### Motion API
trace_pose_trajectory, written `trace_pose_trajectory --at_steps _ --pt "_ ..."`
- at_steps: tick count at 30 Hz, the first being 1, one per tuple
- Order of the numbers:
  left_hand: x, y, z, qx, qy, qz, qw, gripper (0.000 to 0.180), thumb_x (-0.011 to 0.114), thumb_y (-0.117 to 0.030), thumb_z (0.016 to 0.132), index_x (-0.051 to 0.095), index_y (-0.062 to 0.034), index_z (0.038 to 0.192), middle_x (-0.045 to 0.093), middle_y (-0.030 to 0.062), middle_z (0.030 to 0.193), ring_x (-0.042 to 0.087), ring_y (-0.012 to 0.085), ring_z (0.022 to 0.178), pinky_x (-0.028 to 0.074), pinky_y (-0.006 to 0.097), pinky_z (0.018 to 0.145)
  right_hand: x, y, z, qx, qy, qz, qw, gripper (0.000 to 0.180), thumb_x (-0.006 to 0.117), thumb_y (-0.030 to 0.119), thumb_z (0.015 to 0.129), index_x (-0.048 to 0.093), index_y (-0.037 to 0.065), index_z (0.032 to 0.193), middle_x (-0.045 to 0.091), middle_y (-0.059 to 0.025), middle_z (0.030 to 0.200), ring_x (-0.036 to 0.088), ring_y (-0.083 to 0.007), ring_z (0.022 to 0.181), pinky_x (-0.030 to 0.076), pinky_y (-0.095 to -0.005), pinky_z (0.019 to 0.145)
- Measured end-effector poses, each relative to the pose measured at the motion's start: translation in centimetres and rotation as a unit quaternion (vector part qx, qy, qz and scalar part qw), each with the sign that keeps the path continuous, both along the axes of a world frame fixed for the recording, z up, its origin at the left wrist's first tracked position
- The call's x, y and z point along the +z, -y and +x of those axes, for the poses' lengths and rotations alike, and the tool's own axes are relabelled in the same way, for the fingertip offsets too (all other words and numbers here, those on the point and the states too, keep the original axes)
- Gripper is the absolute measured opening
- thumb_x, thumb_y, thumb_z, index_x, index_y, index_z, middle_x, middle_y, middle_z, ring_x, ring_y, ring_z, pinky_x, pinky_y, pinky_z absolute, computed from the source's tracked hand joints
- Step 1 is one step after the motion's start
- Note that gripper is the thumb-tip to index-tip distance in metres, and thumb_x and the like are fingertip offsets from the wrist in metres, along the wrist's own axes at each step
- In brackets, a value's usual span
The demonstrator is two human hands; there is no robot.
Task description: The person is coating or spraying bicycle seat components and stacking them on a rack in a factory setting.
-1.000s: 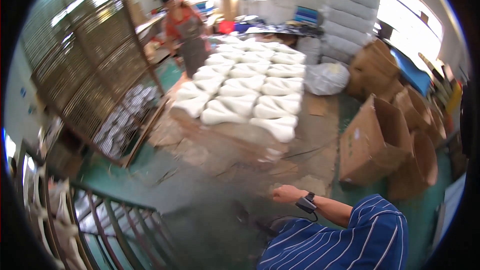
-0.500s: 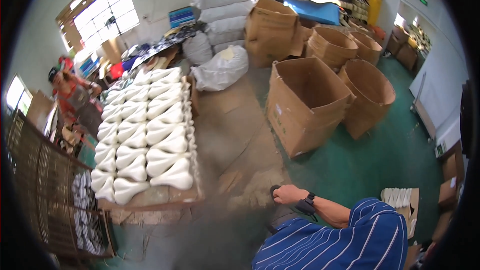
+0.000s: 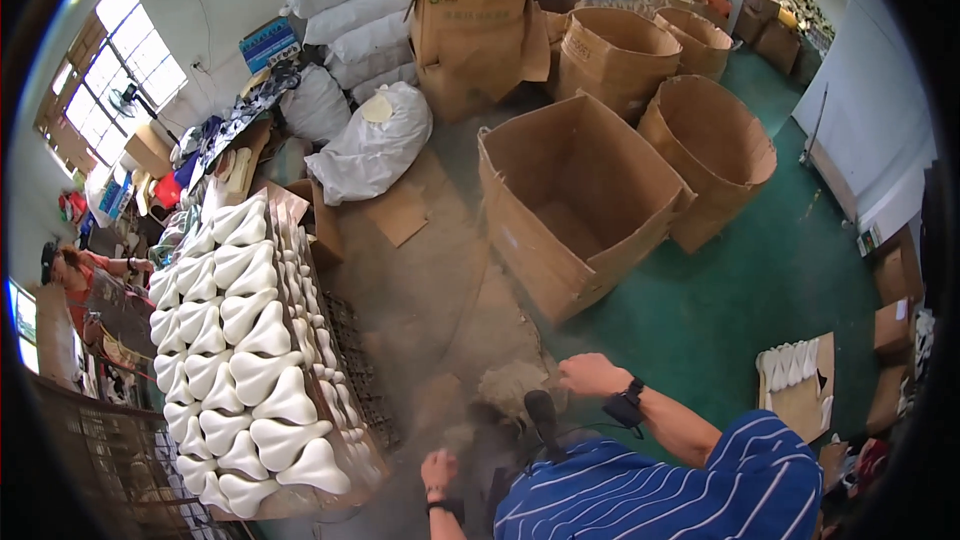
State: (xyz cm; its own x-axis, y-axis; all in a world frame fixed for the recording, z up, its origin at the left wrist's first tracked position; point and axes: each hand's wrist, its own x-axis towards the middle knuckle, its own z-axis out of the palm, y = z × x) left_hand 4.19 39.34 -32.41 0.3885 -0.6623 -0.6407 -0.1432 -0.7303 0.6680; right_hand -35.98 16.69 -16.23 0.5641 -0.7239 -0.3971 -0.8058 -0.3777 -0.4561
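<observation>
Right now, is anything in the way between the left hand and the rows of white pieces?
Nothing visible is. Between the left hand and the nearest white piece, only the outer edge of the brown board beneath and some floor show.

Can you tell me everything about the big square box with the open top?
The big square box is brown and looks like cardboard. It stands upright on the floor, its open top showing the inside walls and brown bottom. The rim looks a bit uneven, with corners sticking out. Behind it, to the right, is a rounder brown box; I can't tell if they touch. Neither hand touches it, though the right hand is nearer.
</observation>
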Motion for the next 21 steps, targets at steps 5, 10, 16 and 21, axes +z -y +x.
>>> trace_pose_trajectory --at_steps 5,10,16,21 --pt "2.0 21.7 -2.2 -0.12 -0.04 -0.083 0.988 0.029 0.058 -0.028 0.098 0.07 -0.0018 0.104 0.072 0.0072 0.086 0.064 0.0153 0.073 0.053 0.032 0.066 3.7 2.1 -3.1 -0.169 -0.014 -0.039 0.985 0.026 0.061 0.026 0.091 0.068 0.003 0.102 0.071 -0.0201 0.096 0.068 -0.0395 0.094 0.055 -0.0493 0.082" --pt "4.3 38.1 -6.6 -0.136 -0.105 -0.143 0.975 0.037 0.064 -0.029 0.097 0.063 -0.0023 0.123 0.07 0.005 0.098 0.064 0.0116 0.081 0.053 0.027 0.065 6.8 2.3 -3.8 -0.295 -0.022 -0.069 0.953 0.027 0.061 0.029 0.094 0.068 0.005 0.106 0.071 -0.0174 0.102 0.067 -0.0369 0.098 0.055 -0.0479 0.085" --pt "5.7 52.4 -11.5 -0.225 -0.052 -0.2 0.952 0.074 0.075 -0.035 0.089 0.043 0.0035 0.144 0.055 0.0207 0.136 0.056 0.0298 0.124 0.045 0.041 0.105 7.5 3.6 -3.6 -0.32 -0.027 -0.028 0.947 0.029 0.057 0.031 0.095 0.067 0.007 0.109 0.071 -0.0177 0.103 0.067 -0.0382 0.099 0.055 -0.048 0.085" --pt "4.7 59.4 -15.3 -0.256 0.054 -0.19 0.946 0.088 0.076 -0.041 0.087 0.034 0.0031 0.151 0.044 0.0228 0.148 0.046 0.0321 0.136 0.038 0.041 0.113 7.0 7.3 -5.3 -0.33 0.003 -0.03 0.943 0.027 0.057 0.029 0.096 0.064 0.005 0.106 0.069 -0.0192 0.098 0.066 -0.0413 0.094 0.054 -0.0512 0.08"
